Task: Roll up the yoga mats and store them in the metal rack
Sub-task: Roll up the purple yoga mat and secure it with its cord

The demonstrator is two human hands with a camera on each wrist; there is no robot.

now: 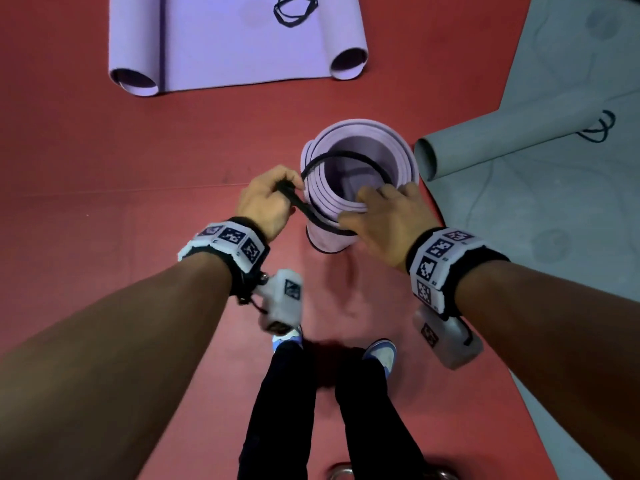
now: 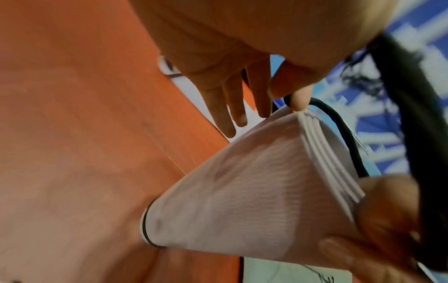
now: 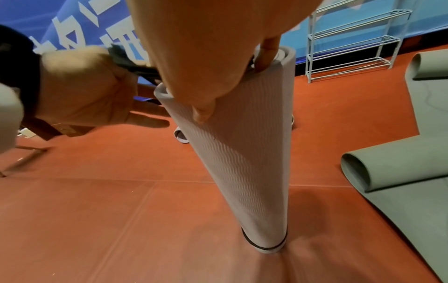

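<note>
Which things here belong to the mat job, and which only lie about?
Belong to the job:
- rolled purple mat, standing on end
- black band, pulled by left hand
- right hand, steadying the roll
- purple mat and grey mat, still unrolled
- metal rack

Lying about:
- chair leg

Rolled mat: upright on floor, centre; strap across its top end. Half-unrolled mat: beyond it. Third mat: right. Rack: against far wall
</note>
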